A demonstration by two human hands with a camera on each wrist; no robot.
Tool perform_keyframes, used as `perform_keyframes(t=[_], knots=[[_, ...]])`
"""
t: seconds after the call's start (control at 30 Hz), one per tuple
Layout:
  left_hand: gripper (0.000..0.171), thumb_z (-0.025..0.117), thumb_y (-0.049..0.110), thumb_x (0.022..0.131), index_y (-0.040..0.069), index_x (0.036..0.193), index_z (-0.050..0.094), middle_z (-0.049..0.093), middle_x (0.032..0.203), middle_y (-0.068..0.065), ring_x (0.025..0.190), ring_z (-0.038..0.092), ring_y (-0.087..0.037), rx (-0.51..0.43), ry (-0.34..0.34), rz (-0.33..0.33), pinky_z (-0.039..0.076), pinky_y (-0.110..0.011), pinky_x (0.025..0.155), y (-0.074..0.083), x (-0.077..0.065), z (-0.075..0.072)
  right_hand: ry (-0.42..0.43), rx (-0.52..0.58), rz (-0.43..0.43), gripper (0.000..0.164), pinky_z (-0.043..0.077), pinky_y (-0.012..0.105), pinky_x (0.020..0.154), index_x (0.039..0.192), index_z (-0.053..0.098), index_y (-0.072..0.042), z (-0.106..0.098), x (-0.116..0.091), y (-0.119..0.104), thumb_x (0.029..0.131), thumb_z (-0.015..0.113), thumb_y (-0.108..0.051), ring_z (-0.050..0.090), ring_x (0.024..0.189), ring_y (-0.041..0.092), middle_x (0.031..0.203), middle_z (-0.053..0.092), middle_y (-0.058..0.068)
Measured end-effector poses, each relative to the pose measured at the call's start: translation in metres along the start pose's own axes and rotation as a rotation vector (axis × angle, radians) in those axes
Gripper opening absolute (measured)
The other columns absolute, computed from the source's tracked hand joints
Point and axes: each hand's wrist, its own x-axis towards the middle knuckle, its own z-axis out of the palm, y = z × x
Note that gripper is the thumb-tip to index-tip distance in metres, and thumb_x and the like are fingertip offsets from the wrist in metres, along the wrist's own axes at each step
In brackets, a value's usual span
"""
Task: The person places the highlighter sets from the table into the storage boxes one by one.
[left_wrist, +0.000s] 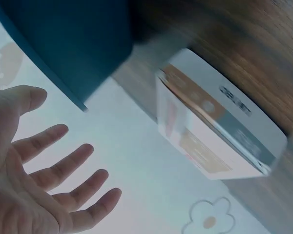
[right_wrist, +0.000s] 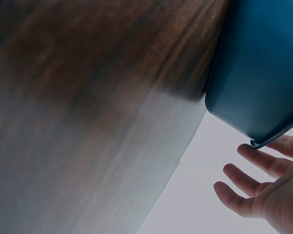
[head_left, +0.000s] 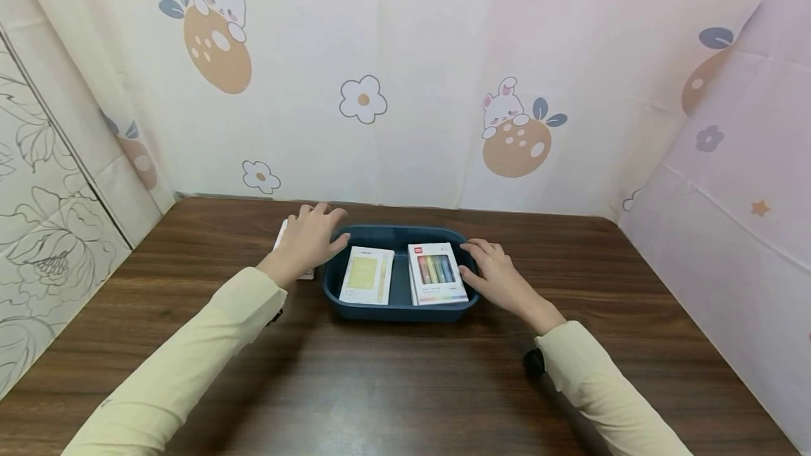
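Note:
A dark blue plastic bin (head_left: 399,312) stands on the table with two flat boxes in it. On its left side lies a white box with a yellow-green panel (head_left: 362,273); on its right, a white crayon box (head_left: 437,269) with coloured sticks pictured. My left hand (head_left: 307,238) hovers over the bin's left end, fingers spread and holding nothing. Beneath and beside it, a white box with orange and grey bands (left_wrist: 219,117) rests on the table, mostly hidden by the hand in the head view. My right hand (head_left: 497,273) is at the bin's right end, fingertips right at the rim, fingers loosely bent.
The brown wooden table (head_left: 393,385) runs back to a curtain (head_left: 431,34) printed with rabbits and flowers. A panel with line-drawn flowers (head_left: 51,252) stands at the left, and a pale curtain (head_left: 728,231) hangs along the right side.

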Motion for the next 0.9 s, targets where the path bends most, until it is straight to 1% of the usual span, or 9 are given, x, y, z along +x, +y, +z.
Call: perform_keyframes(t=[0.1,0.2,0.37,0.57,0.7,0.9], knots=[[0.042,0.053,0.035,0.089,0.012,0.124,0.054,0.054,0.122,-0.018,0.107,0.049,-0.043,-0.003,0.01,-0.012,0.042,-0.06,0.082,-0.009,0.0,0.0,0.001,0.0,0.0,0.048,0.031,0.062,0.093,0.133,0.043,-0.002,0.0,0.0,0.0,0.093,0.049,-0.029,0.035,0.123,0.039,0.138,0.039,0.02],[0.042,0.052,0.035,0.09,0.011,0.124,0.054,0.053,0.122,-0.02,0.107,0.048,-0.045,-0.008,0.005,-0.034,0.041,-0.061,0.082,-0.017,-0.001,0.0,0.003,-0.002,0.0,0.048,0.031,0.061,0.094,0.133,0.043,-0.002,0.0,-0.001,0.0,0.093,0.049,-0.029,0.035,0.123,0.039,0.137,0.039,0.02],[0.044,0.052,0.034,0.09,0.01,0.126,0.052,0.05,0.124,-0.022,0.108,0.046,-0.046,-0.01,-0.033,-0.082,0.042,-0.061,0.081,-0.026,-0.005,0.003,0.002,0.0,-0.001,0.048,0.031,0.061,0.094,0.133,0.043,-0.002,0.0,-0.001,0.0,0.093,0.049,-0.029,0.035,0.123,0.04,0.137,0.039,0.02],[0.046,0.054,0.032,0.089,0.009,0.128,0.049,0.049,0.126,-0.023,0.107,0.046,-0.046,0.0,-0.061,-0.105,0.042,-0.061,0.08,-0.037,-0.009,0.011,0.003,-0.001,-0.001,0.049,0.031,0.061,0.094,0.133,0.043,-0.002,0.0,0.0,-0.001,0.093,0.049,-0.029,0.035,0.123,0.04,0.138,0.039,0.02],[0.049,0.055,0.033,0.087,0.008,0.13,0.048,0.048,0.126,-0.024,0.107,0.046,-0.047,0.001,-0.081,-0.116,0.041,-0.063,0.081,-0.043,-0.012,0.017,0.009,-0.003,0.0,0.048,0.03,0.061,0.094,0.133,0.043,-0.002,0.0,-0.001,-0.001,0.093,0.049,-0.029,0.035,0.123,0.04,0.138,0.039,0.02],[0.052,0.058,0.035,0.086,0.008,0.129,0.049,0.047,0.125,-0.025,0.107,0.045,-0.047,-0.008,-0.111,-0.146,0.039,-0.064,0.083,-0.046,-0.014,0.024,0.009,-0.001,0.003,0.047,0.03,0.062,0.094,0.132,0.044,-0.003,0.001,-0.001,-0.001,0.093,0.049,-0.028,0.035,0.123,0.04,0.138,0.039,0.02]])
